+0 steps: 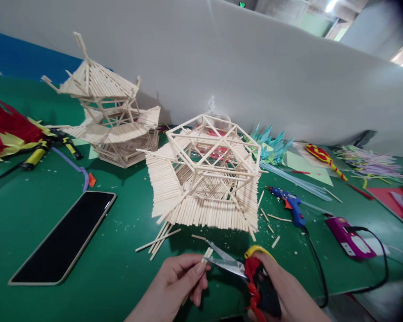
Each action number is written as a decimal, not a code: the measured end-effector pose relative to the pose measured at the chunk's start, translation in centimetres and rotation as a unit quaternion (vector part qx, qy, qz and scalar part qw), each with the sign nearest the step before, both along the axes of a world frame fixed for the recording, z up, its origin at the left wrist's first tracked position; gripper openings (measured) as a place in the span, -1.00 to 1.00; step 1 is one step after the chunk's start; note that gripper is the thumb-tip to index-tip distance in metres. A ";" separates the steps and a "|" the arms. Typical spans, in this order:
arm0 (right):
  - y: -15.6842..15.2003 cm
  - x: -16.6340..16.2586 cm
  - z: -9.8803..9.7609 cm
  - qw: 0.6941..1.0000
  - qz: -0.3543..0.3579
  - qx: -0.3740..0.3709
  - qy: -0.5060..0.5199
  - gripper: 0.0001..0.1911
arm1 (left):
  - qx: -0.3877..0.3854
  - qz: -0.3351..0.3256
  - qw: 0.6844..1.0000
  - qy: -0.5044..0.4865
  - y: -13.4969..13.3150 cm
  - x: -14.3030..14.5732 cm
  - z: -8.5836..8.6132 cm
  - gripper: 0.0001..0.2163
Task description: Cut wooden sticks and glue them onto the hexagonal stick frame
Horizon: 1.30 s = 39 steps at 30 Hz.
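At the near edge of the green bench (121, 259), the left hand (177, 279) pinches a wooden stick (206, 255) between thumb and fingertips, its free end pointing up and away. The right hand (284, 293) is closed around the red and yellow handles of the scissors (230, 263), whose blades stand apart with the stick's tip between them.

Just beyond the hands sits an open stick frame (204, 179) in the middle of the bench. Clear plastic with something red shows through its lattice, though I cannot tell what it is. Loose sticks (159, 241) lie fanned at its near left corner.

A taller stick tower (104, 116) stands farther back on the left. A dark phone (67, 235) lies flat near the left edge. To the right are a blue glue gun (290, 205) and a purple device (347, 237) with a black cord, and teal folded paper (270, 143) lies by the white partition (255, 67).
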State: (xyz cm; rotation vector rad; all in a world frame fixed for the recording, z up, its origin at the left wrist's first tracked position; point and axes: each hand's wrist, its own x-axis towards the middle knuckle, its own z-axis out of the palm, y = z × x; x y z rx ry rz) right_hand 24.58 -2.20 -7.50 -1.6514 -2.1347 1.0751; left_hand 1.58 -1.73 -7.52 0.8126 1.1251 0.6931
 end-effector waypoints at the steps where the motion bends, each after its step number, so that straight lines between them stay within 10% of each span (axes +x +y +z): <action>1: 0.0 -0.1 0.1 1.000 0.005 -0.004 -0.005 -0.50 | 0.003 -0.002 1.000 0.001 0.0 0.0 0.0 -0.69; 39: 0.3 -1.1 -0.3 0.995 0.016 -0.079 0.054 -0.47 | 0.062 -0.055 0.996 0.013 -0.3 -0.4 -0.8 -0.69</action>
